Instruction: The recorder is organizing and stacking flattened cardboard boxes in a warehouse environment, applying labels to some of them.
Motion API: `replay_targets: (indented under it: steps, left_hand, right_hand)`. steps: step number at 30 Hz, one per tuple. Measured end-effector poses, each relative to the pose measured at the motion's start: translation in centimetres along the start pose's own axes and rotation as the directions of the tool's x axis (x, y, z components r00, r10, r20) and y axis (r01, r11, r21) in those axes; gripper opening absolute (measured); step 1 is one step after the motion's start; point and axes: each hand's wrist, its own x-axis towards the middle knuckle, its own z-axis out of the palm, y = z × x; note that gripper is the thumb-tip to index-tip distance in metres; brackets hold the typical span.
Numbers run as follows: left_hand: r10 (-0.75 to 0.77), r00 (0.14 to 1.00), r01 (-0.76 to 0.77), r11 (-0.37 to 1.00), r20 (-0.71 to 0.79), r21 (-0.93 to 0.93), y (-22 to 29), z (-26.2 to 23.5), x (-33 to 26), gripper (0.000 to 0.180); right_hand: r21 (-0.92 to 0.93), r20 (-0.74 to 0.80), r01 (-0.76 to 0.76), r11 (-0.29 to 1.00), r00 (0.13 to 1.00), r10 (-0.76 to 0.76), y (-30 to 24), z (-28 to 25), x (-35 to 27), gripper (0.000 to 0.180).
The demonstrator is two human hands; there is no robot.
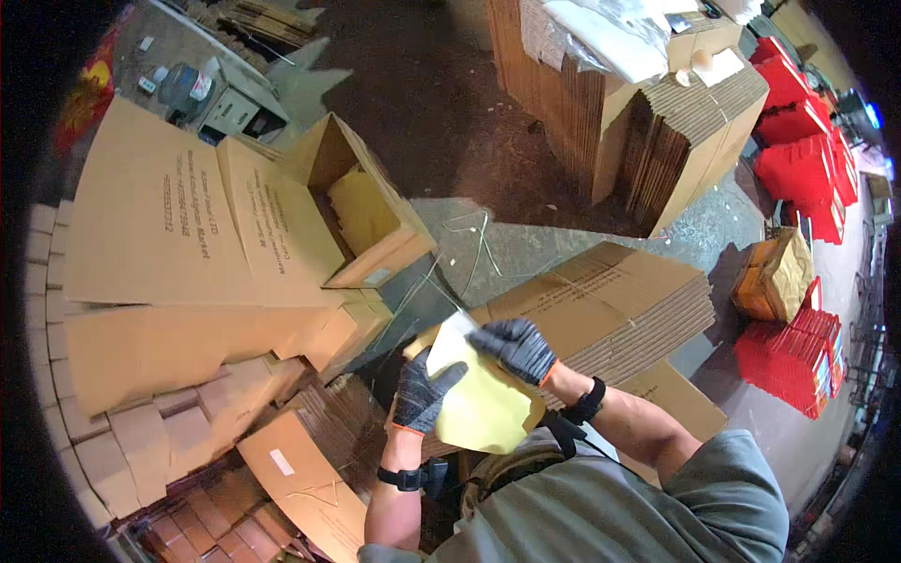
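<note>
In front of my body I hold a yellow sheet of paper (pixel 483 408) with a bent, uneven outline. My left hand (pixel 424 392), in a dark grey glove with an orange cuff, grips its left side, thumb lying over the front. A white paper piece (pixel 452 338) stands at the sheet's upper end, partly blurred. My right hand (pixel 516 349), gloved the same way, is closed at that upper edge, its fingertips against the white piece. Whether the white piece is joined to the yellow sheet, I cannot tell. Brown paper shows behind the sheet.
An open cardboard box (pixel 399 246) with brown paper inside stands on cartons ahead left. A tied stack of flat cardboard (pixel 610 291) lies right of my hands. Taller cardboard stacks (pixel 694 122) stand farther off. Red bundles (pixel 798 357) line the right side. Loose straps (pixel 481 239) lie on the floor.
</note>
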Motion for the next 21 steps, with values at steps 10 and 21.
replay_targets:
  steps: [10,21]
  left_hand:
    - [0.442,0.897,-0.266,0.598,-0.033,0.756,-7.5,-6.7,-3.7,0.039]
    - [0.077,0.981,-0.018,0.951,-0.18,0.307,-11.6,-4.2,-1.2,0.035]
  right_hand:
    - [-0.183,-0.621,0.067,0.981,0.765,-0.168,0.0,-0.3,3.8,0.012]
    - [-0.332,0.302,0.671,0.663,0.742,-0.599,-0.3,9.1,3.0,0.041]
